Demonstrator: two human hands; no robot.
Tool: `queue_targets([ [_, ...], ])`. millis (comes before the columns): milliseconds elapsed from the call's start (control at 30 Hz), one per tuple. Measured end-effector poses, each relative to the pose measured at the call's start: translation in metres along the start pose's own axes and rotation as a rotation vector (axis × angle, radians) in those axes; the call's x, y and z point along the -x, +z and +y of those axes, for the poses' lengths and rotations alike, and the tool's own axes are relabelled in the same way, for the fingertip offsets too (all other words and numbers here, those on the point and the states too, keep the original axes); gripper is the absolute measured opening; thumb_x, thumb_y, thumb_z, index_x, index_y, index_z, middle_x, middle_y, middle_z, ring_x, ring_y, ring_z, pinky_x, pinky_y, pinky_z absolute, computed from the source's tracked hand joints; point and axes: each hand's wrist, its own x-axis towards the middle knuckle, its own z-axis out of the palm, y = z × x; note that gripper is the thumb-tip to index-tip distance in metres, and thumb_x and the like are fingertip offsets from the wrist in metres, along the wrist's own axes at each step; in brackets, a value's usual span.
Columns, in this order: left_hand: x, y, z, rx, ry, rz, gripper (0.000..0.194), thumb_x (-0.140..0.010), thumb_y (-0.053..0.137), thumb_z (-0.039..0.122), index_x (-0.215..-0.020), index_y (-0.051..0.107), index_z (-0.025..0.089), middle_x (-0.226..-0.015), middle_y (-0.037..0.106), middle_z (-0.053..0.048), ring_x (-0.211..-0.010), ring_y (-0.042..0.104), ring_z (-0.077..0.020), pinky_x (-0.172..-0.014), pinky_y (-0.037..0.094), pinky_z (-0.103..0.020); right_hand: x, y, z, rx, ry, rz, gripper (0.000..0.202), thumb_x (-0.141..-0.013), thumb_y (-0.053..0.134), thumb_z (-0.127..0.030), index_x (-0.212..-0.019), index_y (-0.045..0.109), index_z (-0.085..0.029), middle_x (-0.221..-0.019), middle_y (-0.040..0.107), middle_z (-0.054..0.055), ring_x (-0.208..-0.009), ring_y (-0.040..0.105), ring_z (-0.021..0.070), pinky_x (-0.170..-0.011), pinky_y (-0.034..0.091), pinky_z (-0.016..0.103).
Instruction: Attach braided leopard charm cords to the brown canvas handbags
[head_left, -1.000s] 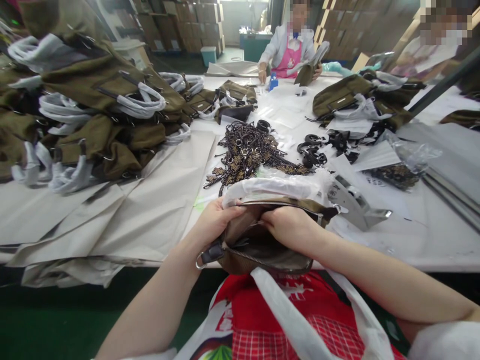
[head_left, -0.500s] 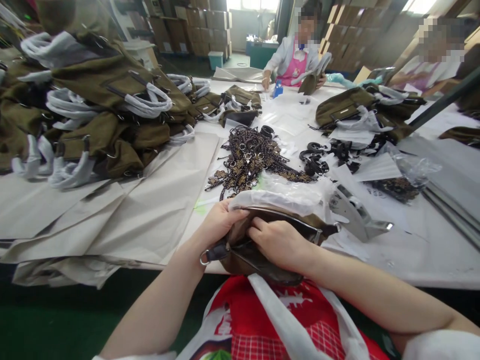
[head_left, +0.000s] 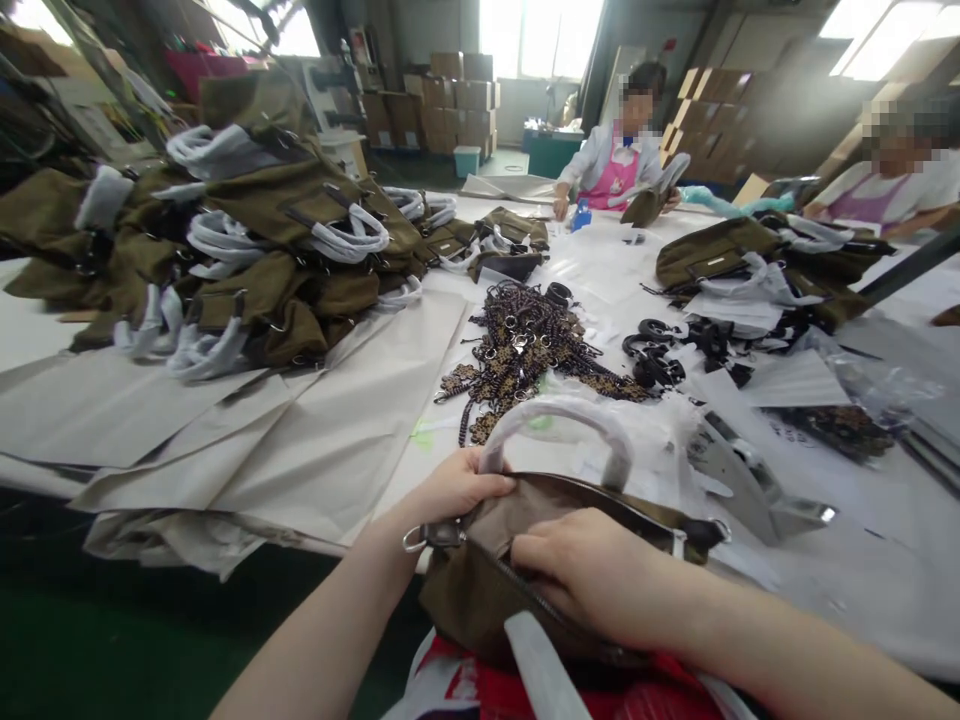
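Note:
An olive-brown handbag [head_left: 472,590] with its zip open is against the table's front edge, close to my body. My left hand [head_left: 465,485] pinches the left part of its far rim, thumb lying over the edge, beside a wrapped handle [head_left: 559,408] that stands up in an arch. Curled fingers of my right hand [head_left: 581,560] reach into the opening over the pale lining; their tips are hidden inside. The second wrapped handle [head_left: 551,665] hangs on the near side. A metal ring [head_left: 412,540] sticks out at the bag's left end.
Beaded charms [head_left: 521,345] lie heaped beyond the bag, with black straps [head_left: 660,350] to their right. A metal tape dispenser [head_left: 757,485] stands at right. Olive bags [head_left: 277,220] are piled at left, more [head_left: 720,250] at right. Two co-workers [head_left: 619,165] are across the table.
The bag is tilted with its opening wider, and its far handle now stands upright. My right hand is lower in the opening. The view has tipped up.

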Motion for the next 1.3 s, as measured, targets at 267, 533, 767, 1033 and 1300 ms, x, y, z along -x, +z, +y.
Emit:
queue_targets([
  [267, 0.059, -0.017, 0.033, -0.712, 0.072, 0.059, 0.036, -0.075, 0.066, 0.028, -0.110, 0.061, 0.024, -0.099, 0.071, -0.004, -0.084, 0.066, -0.0228, -0.070, 0.047, -0.029, -0.032, 0.014, 0.013, 0.142, 0.137, 0.012, 0.015, -0.088, 0.060, -0.028, -0.087, 0.072, -0.019, -0.092, 0.075, 0.006, -0.083, 0.069, 0.0219, -0.068, 0.042, 0.030],
  [533, 0.044, 0.023, 0.006, -1.112, 0.184, 0.631, 0.014, -0.087, 0.052, 0.014, -0.099, 0.054, 0.019, -0.099, 0.069, -0.010, -0.094, 0.066, -0.0258, -0.081, 0.048, -0.036, -0.028, 0.020, 0.014, 0.041, 0.114, 0.115, 0.016, -0.091, 0.059, -0.025, -0.086, 0.074, -0.021, -0.083, 0.073, 0.002, -0.074, 0.065, 0.0159, -0.065, 0.038, 0.027],
  [767, 0.051, 0.022, 0.001, -1.110, 0.484, 0.103, 0.022, -0.091, 0.049, 0.009, -0.094, 0.066, 0.022, -0.092, 0.068, -0.004, -0.092, 0.059, -0.0217, -0.085, 0.046, -0.036, -0.027, 0.026, 0.032, -0.136, 0.242, 0.280, 0.012, -0.088, 0.064, -0.023, -0.081, 0.074, -0.020, -0.080, 0.074, 0.001, -0.074, 0.063, 0.0151, -0.067, 0.039, 0.026],
  [1033, 0.049, 0.032, 0.015, -1.175, 0.238, 0.026, 0.010, -0.082, 0.062, 0.019, -0.092, 0.066, 0.019, -0.087, 0.065, -0.007, -0.088, 0.061, -0.0253, -0.080, 0.049, -0.037, -0.021, 0.031, 0.033, -0.290, 0.198, 0.293, 0.006, -0.083, 0.070, -0.020, -0.080, 0.075, -0.020, -0.080, 0.074, 0.000, -0.076, 0.064, 0.0150, -0.072, 0.042, 0.025],
  [1300, 0.025, 0.057, 0.016, -1.391, 0.233, -0.073, 0.020, -0.082, 0.071, 0.032, -0.095, 0.069, 0.017, -0.087, 0.073, -0.009, -0.088, 0.067, -0.0302, -0.081, 0.050, -0.043, 0.008, 0.009, 0.025, -0.294, 0.357, 0.374, 0.031, -0.100, 0.043, -0.028, -0.083, 0.065, -0.017, -0.080, 0.068, 0.004, -0.076, 0.060, 0.0167, -0.069, 0.040, 0.027],
])
